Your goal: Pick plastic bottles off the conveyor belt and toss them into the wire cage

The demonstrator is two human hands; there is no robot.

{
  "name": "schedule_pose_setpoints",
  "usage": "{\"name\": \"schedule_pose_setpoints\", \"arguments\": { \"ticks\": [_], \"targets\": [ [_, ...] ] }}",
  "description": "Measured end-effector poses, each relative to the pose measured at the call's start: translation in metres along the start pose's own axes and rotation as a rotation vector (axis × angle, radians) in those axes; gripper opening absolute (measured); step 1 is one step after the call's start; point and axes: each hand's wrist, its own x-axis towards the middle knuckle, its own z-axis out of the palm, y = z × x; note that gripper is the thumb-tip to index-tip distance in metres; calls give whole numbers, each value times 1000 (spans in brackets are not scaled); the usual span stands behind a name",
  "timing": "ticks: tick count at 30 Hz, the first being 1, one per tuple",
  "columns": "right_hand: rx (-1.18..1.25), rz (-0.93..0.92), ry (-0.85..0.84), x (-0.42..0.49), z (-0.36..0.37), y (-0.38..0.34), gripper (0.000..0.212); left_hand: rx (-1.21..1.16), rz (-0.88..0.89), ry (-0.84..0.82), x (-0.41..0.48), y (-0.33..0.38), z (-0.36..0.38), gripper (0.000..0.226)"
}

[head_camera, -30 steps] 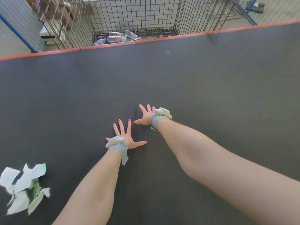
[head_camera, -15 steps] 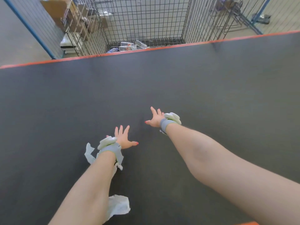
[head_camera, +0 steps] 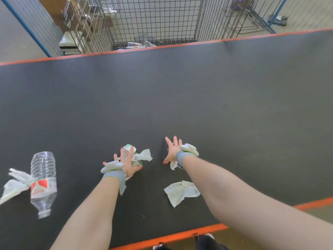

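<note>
Plastic bottle [head_camera: 43, 181], clear, ribbed, on matte conveyor belt [head_camera: 180, 96]; left hand [head_camera: 128, 164], right hand [head_camera: 172, 150] both wide, straight-fingered.

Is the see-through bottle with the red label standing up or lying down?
Lying down. The clear plastic bottle with the red label rests on its side on the dark conveyor belt.

Paper scrap [head_camera: 12, 188] cut by left edge, caged bottles [head_camera: 138, 45] indistinct

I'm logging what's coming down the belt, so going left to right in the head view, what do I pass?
White scrap → bottle → left hand → right hand.
</note>
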Motion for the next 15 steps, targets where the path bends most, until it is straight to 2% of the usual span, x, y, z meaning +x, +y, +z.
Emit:
{"name": "schedule_pose_setpoints", "arguments": {
  "ticks": [2, 4, 6, 9, 12, 15],
  "targets": [
    [38, 85, 60, -5, 6, 10, 91, 56, 56, -54, -5, 8, -2, 129],
    [63, 142, 127, -9, 10, 9, 90, 56, 98, 25, -10, 13, -1, 138],
    [55, 111, 209, -13, 10, -2, 87, 3, 69, 163, -14, 13, -1, 123],
    [72, -23, 232, -15, 4, -25, 83, 39, -95, 298, -23, 2, -12, 94],
    [105, -106, 228, -15, 4, -44, 81, 39, -289, 275, -40, -16, -14, 98],
    [85, -126, 215, -16, 10, -48, 84, -70, -369, 251, -52, -10, 8, 92]
  ]
}}
